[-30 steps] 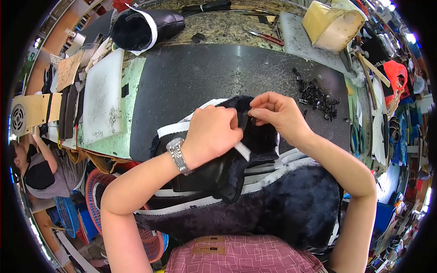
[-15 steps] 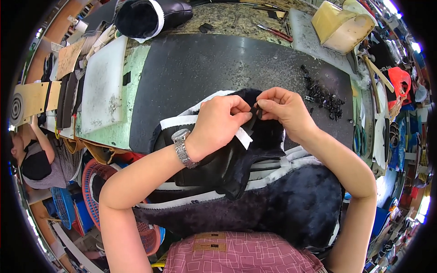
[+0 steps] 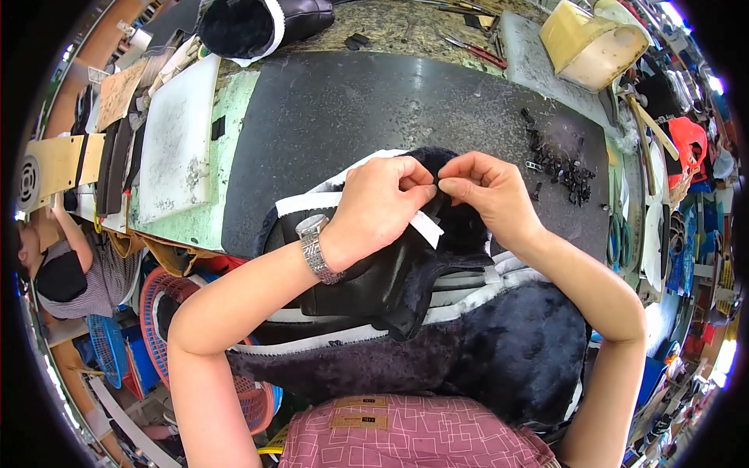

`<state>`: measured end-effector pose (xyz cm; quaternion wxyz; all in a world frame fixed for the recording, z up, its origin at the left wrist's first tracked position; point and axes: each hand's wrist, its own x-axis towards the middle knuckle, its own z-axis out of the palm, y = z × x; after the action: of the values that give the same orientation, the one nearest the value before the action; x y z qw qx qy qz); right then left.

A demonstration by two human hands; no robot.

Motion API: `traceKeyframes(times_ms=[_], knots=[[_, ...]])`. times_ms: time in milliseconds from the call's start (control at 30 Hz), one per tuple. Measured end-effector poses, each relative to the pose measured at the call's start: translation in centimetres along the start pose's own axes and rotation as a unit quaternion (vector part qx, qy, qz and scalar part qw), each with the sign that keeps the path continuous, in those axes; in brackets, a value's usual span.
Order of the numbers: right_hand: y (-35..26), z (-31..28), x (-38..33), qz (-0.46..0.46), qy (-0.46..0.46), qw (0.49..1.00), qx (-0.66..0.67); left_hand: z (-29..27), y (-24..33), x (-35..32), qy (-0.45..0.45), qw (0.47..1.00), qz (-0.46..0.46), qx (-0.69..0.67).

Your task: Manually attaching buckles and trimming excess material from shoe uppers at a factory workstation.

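The black fleece-lined piece (image 3: 437,234) with its white edge strip (image 3: 312,204) lies at the near edge of the dark work mat (image 3: 374,101), draped toward your lap over more dark furry fabric (image 3: 499,351). Your left hand (image 3: 378,207) and right hand (image 3: 488,191) meet at its top edge, each pinching the fabric between thumb and fingertips, the fingertips touching. A metal watch (image 3: 316,248) sits on your left wrist. To the right on the mat lies a scatter of small black clips (image 3: 558,160). Left of the mat is a white cutting board (image 3: 179,140); beyond it, a yellow foam block (image 3: 589,43).
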<state>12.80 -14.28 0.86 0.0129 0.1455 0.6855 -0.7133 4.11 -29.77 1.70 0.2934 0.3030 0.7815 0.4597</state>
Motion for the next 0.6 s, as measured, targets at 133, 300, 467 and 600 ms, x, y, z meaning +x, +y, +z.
traceKeyframes(times_ms=[133, 300, 467, 600], knots=[[-0.9, 0.6, -0.6, 0.044, -0.008, 0.999, -0.006, -0.1, -0.3, 0.3, -0.011, 0.999, 0.019, -0.032], [-1.8, -0.1, -1.8, -0.07, 0.006, 0.968, -0.242, 0.0, 0.0, 0.5, -0.05, 0.994, 0.0, -0.098], [-3.6, -3.0, -5.2, -0.308, -0.192, 0.844, -0.395, 0.7, 0.0, 0.1, 0.009, 0.998, 0.063, -0.009], [-1.9, -2.2, -6.4, -0.336, -0.122, 0.772, -0.525, 0.8, 0.3, 0.0, 0.032, 0.967, 0.193, 0.166]])
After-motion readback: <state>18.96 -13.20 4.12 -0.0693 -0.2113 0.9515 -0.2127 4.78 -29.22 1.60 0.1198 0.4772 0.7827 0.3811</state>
